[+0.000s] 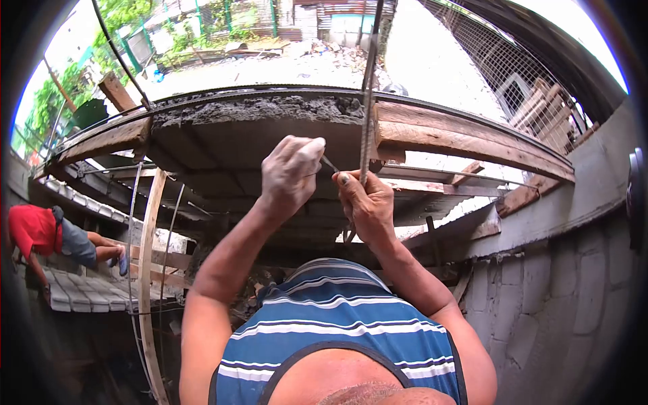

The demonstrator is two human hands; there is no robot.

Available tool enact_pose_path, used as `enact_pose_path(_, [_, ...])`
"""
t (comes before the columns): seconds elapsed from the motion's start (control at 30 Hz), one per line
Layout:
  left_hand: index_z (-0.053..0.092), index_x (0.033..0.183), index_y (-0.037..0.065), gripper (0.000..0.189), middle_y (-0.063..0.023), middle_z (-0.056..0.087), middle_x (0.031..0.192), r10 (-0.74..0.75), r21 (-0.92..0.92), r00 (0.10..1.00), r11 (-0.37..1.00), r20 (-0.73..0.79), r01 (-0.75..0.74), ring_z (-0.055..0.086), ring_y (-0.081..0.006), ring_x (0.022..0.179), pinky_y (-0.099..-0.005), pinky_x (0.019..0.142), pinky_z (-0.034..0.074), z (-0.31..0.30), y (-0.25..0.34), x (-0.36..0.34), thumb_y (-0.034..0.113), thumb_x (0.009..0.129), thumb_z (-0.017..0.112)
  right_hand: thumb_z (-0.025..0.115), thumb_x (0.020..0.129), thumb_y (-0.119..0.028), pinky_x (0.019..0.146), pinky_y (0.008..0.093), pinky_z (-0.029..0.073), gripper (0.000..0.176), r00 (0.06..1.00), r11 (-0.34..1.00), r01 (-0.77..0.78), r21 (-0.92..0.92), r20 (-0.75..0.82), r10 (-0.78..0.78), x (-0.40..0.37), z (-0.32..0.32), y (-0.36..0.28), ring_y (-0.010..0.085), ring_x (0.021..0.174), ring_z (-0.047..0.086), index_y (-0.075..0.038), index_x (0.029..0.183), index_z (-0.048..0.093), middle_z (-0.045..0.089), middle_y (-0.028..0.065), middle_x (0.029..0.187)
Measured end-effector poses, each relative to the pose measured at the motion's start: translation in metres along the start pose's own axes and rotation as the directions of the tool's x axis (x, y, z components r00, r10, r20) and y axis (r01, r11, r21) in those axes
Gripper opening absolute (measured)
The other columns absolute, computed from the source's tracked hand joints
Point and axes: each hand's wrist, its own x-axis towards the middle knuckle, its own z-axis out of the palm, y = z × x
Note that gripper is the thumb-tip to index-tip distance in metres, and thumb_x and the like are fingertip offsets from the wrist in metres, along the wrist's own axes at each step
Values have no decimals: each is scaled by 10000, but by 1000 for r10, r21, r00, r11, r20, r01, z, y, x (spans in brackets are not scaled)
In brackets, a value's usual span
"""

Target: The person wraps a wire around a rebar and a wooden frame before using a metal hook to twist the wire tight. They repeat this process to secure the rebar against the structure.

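Note:
My left hand (291, 174), whitish with dust, is closed in front of my chest. A thin dark metal piece (329, 164) sticks out of it toward my right thumb; its kind is hidden by the fingers. My right hand (368, 206) is closed around an upright ribbed steel bar (368, 108), with thumb and forefinger pinched near the tip of the thin piece. The bar's bent lower end (349, 235) shows below that hand. Behind both hands lies the shaded underside of a rough concrete slab (270, 111).
Long reinforcing bars (256, 89) run across the slab's edge. Wooden beams (466, 138) flank it on the right. At left, a person in a red shirt (34, 236) bends over grey blocks (88, 290), beyond an upright timber (150, 270). A block wall (540, 297) stands at right.

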Motion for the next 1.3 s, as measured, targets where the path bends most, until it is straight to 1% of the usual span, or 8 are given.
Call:
enact_pose_path(0.2, [688,1142,76,370,-88,695,995,116,-92,919,992,377,-88,692,-253,744,-340,608,580,-3,-8,51,54,791,806,683,954,-150,496,269,421,134,819,641,325,-696,-132,-559,5,-59,-61,55,592,540,-31,904,720,598,-10,645])
enact_pose_path(0.37, [726,1032,44,162,-132,712,946,12,260,952,961,305,-95,691,-281,746,-370,699,588,-22,-46,93,114,886,725,709,907,-135,528,398,458,182,651,-170,235,-957,285,-703,25,-122,-162,255,571,603,13,815,658,588,136,675])
enact_pose_path(0.47, [722,1053,16,217,-169,722,992,-81,374,948,926,309,-42,672,-314,806,-383,798,564,-1,-63,119,196,968,635,718,883,-114,586,394,524,97,686,-213,279,-937,349,-639,53,-137,-168,268,619,641,-19,892,701,630,120,782])
enact_pose_path(0.53, [712,1138,26,309,-191,721,1086,-648,496,469,761,600,417,676,-347,941,-409,905,527,15,-63,134,266,1010,565,719,867,-97,617,383,560,88,624,-306,345,-887,460,-631,69,-142,-167,259,645,662,-37,930,717,639,109,817])
enact_pose_path(0.67, [688,1226,56,388,-208,699,1165,-568,522,555,812,608,259,673,-371,1031,-448,972,492,33,-66,135,336,1028,508,717,858,-90,616,381,570,116,612,-354,346,-869,495,-617,105,-149,-161,264,681,691,-47,964,732,658,97,851])
enact_pose_path(0.77, [681,1244,77,404,-209,698,1167,-642,548,451,766,621,336,658,-371,1106,-466,1002,473,38,-65,138,364,1017,510,725,851,-111,648,391,585,124,622,-353,342,-871,491,-610,124,-143,-168,286,693,696,-61,964,737,671,93,875])
enact_pose_path(1.07, [716,1021,60,338,-214,716,960,-491,374,730,864,475,337,678,-408,945,-499,868,516,47,-72,112,349,991,543,706,876,-127,672,374,591,65,577,-267,568,-779,608,-546,174,-128,-148,271,729,695,-74,900,735,687,83,851])
enact_pose_path(1.3, [635,1331,78,489,-189,671,1261,-605,400,502,792,619,461,639,-340,1176,-410,1048,462,41,-76,135,425,999,539,713,847,-102,714,409,571,65,595,-171,647,-743,631,-498,199,-92,-132,315,769,689,-47,877,725,681,119,833])
